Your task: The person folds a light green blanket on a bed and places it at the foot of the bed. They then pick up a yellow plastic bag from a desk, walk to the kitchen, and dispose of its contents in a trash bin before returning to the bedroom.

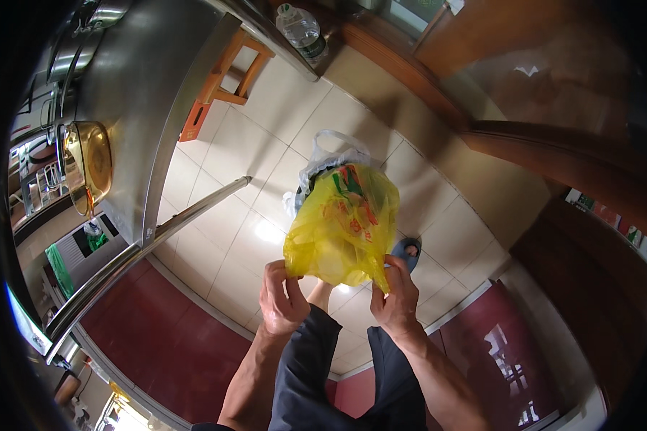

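A thin yellow plastic bag (341, 223) with red and green print is spread out in front of me. My left hand (282, 298) pinches its near left corner. The near right corner is between the closed fingers of my right hand (395, 293). Beyond the yellow bag, and partly hidden by it, a white plastic bag (331, 151) with a handle loop stands above the floor tiles. Something dark shows at its edge, too covered to name. I cannot tell whether the yellow bag has anything inside.
A steel counter (144, 86) runs along the left, with a gold-coloured pot (88, 165) on it. A metal leg (201, 205) crosses the tiled floor (251, 144). A wooden stool (233, 72), an orange box (195, 121) and a large clear bottle (302, 34) stand further off.
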`<action>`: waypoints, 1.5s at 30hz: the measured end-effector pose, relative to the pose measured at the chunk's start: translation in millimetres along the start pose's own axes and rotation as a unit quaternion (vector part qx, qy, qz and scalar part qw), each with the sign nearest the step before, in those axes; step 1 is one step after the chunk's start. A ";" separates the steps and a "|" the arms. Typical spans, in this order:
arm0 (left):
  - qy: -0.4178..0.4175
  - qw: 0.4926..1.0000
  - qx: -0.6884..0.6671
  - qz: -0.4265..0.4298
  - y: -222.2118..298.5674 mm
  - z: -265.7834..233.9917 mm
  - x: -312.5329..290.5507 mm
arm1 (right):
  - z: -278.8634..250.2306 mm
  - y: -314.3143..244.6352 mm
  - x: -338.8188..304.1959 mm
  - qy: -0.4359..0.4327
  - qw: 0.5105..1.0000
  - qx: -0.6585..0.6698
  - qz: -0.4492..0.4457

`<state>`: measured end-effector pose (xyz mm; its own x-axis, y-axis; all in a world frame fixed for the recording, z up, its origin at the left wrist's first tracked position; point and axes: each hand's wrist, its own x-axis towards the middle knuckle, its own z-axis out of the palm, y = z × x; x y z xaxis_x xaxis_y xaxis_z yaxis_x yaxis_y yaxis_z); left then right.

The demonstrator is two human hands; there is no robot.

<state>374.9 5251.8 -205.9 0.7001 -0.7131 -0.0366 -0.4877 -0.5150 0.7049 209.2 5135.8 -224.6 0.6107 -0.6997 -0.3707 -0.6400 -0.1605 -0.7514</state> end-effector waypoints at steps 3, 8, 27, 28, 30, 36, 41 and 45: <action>-0.066 0.989 0.095 0.093 -8.5 9.4 8.4 | 3.4 17.4 10.3 -0.019 0.994 -0.092 -0.064; -0.233 0.960 0.111 0.110 -72.8 93.0 39.4 | 44.6 59.3 67.3 -0.144 0.959 -0.202 -0.140; -0.363 0.914 0.174 -0.061 -164.9 188.1 45.8 | 136.8 124.7 122.6 -0.305 0.927 -0.218 0.031; -0.307 0.933 0.188 0.016 -154.1 178.0 43.2 | 132.6 121.6 106.7 -0.215 0.943 -0.250 -0.049; -0.261 0.940 0.197 0.094 -124.2 142.8 42.1 | 112.6 102.3 78.4 -0.090 0.939 -0.298 -0.147; -0.030 0.998 0.015 -0.047 -24.1 6.0 -7.6 | 7.9 11.2 -24.6 -0.019 0.983 0.164 0.085; -0.017 0.999 0.045 0.002 4.3 -34.6 -25.3 | -7.3 -33.7 -55.9 0.008 0.781 0.615 0.106; 0.010 1.000 -0.005 0.025 30.3 -43.7 -19.7 | -18.4 -43.6 -65.7 -0.019 0.843 0.534 0.062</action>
<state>369.1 5271.0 -152.9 0.6860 -0.7275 0.0133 -0.5166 -0.4741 0.7130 188.4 5176.0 -157.4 0.5978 -0.6392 -0.4837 0.0723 0.6440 -0.7616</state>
